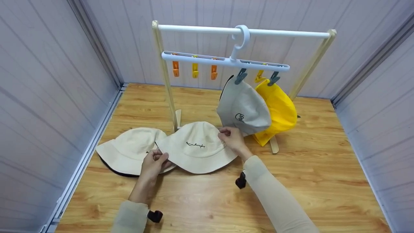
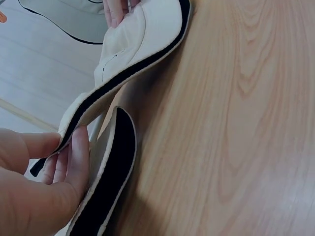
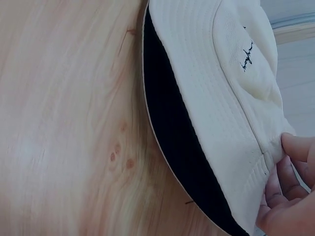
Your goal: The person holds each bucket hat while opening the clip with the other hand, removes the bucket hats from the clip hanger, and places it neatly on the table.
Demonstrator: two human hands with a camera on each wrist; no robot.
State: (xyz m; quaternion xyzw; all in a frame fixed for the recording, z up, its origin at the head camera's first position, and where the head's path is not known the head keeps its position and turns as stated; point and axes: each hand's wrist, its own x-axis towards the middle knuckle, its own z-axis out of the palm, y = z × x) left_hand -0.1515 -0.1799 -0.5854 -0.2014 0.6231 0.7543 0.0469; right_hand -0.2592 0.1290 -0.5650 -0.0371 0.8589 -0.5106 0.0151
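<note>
Between both hands is a cream bucket hat [image 1: 200, 145] with small black script on its front and a black lining under the brim. My left hand [image 1: 153, 163] pinches the brim at its left end, thumb on top and fingers beneath, as the left wrist view shows. On the other side my right hand [image 1: 233, 139] pinches the hat near where crown and brim meet. A second cream bucket hat [image 1: 129, 150] lies on the wooden floor at the left, partly covered by the left hand and the held hat.
A white hanger [image 1: 200, 59] hooks over the rack's white bar [image 1: 200, 29]. Grey clips hold a grey bucket hat [image 1: 242, 106] and a yellow hat [image 1: 281, 110] on its right half. Orange and yellow clips [image 1: 195, 68] hang bare on its left half. Panel walls stand around.
</note>
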